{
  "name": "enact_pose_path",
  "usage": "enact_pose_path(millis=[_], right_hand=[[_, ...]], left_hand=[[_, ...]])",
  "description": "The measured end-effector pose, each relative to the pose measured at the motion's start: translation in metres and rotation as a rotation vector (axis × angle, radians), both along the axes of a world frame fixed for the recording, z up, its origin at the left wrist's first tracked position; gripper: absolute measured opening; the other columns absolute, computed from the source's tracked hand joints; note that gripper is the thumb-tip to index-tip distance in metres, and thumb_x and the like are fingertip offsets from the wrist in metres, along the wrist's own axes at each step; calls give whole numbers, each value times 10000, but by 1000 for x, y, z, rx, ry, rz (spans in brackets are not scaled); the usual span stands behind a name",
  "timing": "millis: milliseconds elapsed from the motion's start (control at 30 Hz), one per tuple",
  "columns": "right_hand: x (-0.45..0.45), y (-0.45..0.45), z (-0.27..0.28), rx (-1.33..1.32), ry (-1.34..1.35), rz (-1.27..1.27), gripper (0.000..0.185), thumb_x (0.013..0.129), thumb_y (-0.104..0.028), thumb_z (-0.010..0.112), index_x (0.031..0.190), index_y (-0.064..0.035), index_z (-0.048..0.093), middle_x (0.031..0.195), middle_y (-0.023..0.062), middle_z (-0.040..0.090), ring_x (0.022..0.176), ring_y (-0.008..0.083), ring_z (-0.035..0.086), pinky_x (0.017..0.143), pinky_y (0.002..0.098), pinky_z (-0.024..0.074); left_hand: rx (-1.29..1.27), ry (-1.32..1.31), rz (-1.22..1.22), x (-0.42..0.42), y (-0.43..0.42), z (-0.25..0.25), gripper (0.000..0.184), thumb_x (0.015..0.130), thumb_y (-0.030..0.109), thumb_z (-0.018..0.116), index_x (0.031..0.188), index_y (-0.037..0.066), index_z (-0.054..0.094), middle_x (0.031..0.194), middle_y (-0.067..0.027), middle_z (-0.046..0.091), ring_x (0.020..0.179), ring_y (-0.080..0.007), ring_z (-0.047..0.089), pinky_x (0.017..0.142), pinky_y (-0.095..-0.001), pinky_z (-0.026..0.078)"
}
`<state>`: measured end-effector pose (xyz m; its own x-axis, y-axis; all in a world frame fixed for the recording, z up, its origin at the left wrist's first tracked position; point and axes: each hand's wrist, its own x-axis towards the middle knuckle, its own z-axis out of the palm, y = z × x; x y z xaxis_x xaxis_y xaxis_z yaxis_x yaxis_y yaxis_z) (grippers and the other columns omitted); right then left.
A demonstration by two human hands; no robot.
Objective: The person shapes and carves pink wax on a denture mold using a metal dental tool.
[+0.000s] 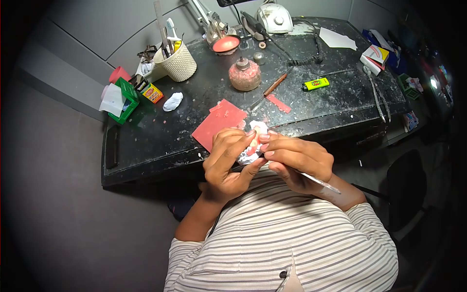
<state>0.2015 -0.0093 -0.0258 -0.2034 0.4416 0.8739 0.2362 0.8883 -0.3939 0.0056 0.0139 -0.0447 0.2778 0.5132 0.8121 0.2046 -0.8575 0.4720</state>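
Note:
My left hand [227, 161] is closed around a white plaster dental model [249, 158] with pink wax and tooth-coloured parts on it, held just in front of the table edge. My right hand [302, 160] grips a slim metal carving tool [323, 183], whose far end sticks out below the palm. The tool's working tip is hidden by my fingers. Fingertips of both hands meet at the model. Behind my left hand lies a pink wax sheet [218, 121]. A wax knife [275, 85] with a wooden handle rests beyond it, beside a narrow pink wax strip [278, 103].
On the black table [292, 117] stand a spirit burner [244, 75] and a white woven cup [176, 63] of tools. A green lighter [315, 84] and metal pliers [377, 95] lie right. A green box [123, 101] sits left. At the back is a white handpiece unit [274, 18].

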Motion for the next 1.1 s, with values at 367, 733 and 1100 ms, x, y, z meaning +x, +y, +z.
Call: enact_pose_path(millis=[367,733,1100], right_hand=[[-1,0,-3,13,-7,-4,146,852,-17,761,969,42,696,959,152,719,952,291,739,892,402,614],[-1,0,-6,-16,22,-6,123,858,-17,757,944,48,696,940,160,717,898,280,740,798,357,628],[0,1,-9,-31,44,1,85,870,25,727,942,57,693,926,168,714,845,276,742,709,327,619]], left_hand=[[191,137,140,0,-2,5,430,818,180,820,1152,-54,686,943,-143,688,887,-300,656,864,-439,499],[-57,-1,10,2,-4,0,407,823,174,823,1131,-60,699,905,-146,691,897,-293,661,846,-399,518],[-203,-50,-53,1,-5,-2,415,868,233,804,1127,-71,692,955,-174,689,917,-285,654,834,-364,517]])
